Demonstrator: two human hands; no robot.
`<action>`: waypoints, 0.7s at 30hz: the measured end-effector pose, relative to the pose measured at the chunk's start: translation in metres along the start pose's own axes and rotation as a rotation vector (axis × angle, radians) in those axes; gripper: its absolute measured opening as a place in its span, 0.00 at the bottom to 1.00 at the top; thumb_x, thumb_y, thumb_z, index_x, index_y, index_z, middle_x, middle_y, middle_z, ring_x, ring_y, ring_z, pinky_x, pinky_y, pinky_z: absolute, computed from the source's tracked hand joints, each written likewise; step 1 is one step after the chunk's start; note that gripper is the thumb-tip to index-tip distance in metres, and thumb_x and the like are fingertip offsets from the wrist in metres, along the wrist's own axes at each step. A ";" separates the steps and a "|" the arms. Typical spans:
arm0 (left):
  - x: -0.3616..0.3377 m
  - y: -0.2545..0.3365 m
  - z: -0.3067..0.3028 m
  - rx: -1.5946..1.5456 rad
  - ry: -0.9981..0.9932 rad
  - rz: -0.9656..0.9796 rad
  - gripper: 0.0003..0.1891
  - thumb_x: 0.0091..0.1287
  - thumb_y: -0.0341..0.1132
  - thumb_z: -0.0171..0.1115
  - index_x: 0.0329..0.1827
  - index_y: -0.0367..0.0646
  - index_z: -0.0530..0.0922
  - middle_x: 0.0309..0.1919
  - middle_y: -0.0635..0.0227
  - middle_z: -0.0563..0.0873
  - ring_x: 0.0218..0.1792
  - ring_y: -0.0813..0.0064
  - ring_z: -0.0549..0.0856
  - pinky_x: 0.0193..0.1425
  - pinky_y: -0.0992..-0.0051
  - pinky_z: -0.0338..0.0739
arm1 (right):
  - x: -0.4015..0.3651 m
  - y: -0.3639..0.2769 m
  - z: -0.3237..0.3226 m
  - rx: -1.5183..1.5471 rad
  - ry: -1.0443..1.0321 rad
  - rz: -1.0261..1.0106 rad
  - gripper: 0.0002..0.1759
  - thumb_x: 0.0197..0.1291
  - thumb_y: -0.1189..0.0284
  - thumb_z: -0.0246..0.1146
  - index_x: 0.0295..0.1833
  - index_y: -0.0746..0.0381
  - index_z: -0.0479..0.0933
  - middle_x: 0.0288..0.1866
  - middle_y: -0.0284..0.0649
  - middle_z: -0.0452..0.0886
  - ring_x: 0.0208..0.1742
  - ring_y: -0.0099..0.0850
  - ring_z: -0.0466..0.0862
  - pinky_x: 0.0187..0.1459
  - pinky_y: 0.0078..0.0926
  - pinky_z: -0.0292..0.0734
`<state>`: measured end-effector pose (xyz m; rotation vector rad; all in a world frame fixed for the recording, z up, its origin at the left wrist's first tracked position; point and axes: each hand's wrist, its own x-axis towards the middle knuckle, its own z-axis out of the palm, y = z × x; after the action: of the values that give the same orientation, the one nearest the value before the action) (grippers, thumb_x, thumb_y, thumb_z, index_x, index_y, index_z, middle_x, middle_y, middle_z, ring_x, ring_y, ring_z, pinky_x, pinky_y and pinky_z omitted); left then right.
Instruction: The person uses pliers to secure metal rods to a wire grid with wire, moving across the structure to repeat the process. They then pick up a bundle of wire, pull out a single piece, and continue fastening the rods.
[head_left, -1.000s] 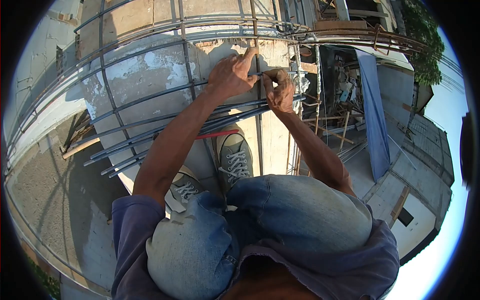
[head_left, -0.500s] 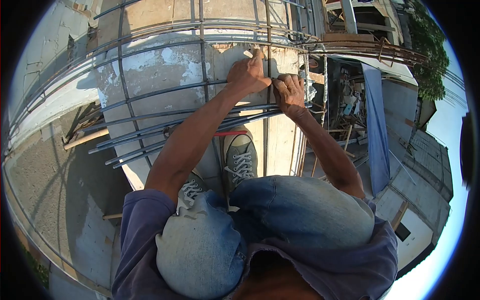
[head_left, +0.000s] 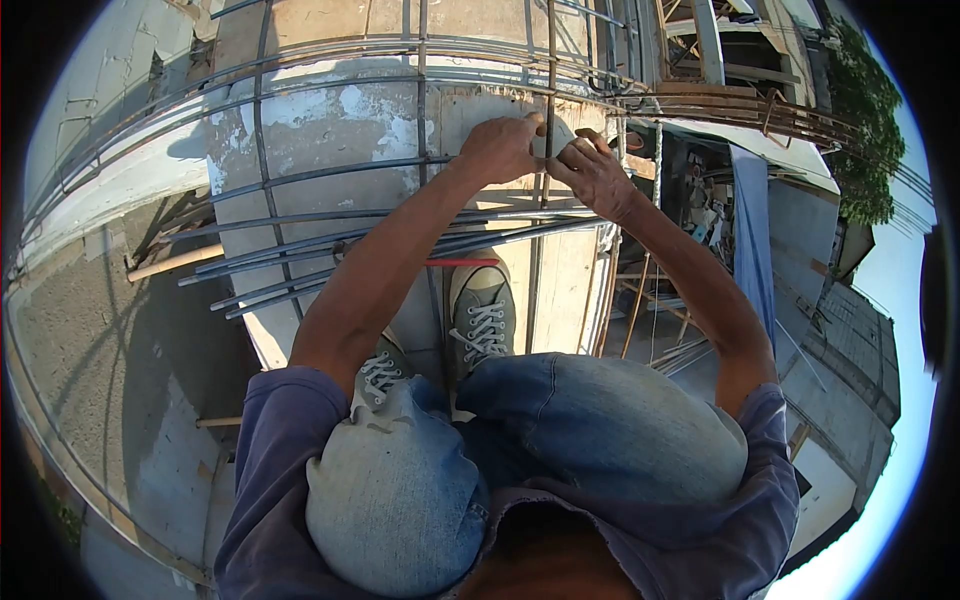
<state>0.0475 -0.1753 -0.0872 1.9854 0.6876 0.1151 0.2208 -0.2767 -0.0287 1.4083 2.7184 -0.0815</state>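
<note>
Below centre, our grey lace-up canvas shoes stand on the pale wooden plank. Upper middle, our left hand has its grip clamped on the rusty upright steel bar. Our right hand touches beside it, and we cannot tell its grip. We judge it best to hold that crossing steady.

I'm getting harsh sunlight, hard shadows lower left, blown-out sky right, heavy fisheye bending, black corners.
</note>
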 end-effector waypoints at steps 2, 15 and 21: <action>0.003 -0.005 -0.004 -0.084 -0.045 -0.012 0.30 0.52 0.44 0.72 0.55 0.40 0.74 0.38 0.59 0.87 0.42 0.61 0.86 0.45 0.65 0.78 | 0.001 0.000 0.002 0.016 -0.028 0.045 0.18 0.53 0.78 0.61 0.51 0.55 0.72 0.37 0.36 0.71 0.47 0.34 0.76 0.62 0.44 0.66; 0.030 -0.014 0.006 -0.701 -0.383 -0.123 0.27 0.53 0.27 0.68 0.56 0.32 0.70 0.34 0.61 0.84 0.29 0.76 0.80 0.32 0.77 0.75 | 0.000 -0.009 -0.014 0.217 0.122 0.143 0.19 0.51 0.77 0.65 0.51 0.56 0.76 0.46 0.36 0.79 0.51 0.35 0.78 0.56 0.37 0.70; 0.029 -0.014 0.008 -0.618 -0.294 -0.052 0.24 0.52 0.27 0.68 0.51 0.31 0.71 0.29 0.62 0.83 0.27 0.77 0.79 0.28 0.76 0.72 | 0.008 -0.125 -0.020 0.650 0.050 0.253 0.23 0.55 0.71 0.68 0.56 0.56 0.73 0.54 0.37 0.76 0.55 0.38 0.77 0.58 0.38 0.71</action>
<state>0.0691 -0.1619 -0.1091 1.3540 0.4406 0.0002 0.1135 -0.3409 -0.0078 1.9002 2.6333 -0.9977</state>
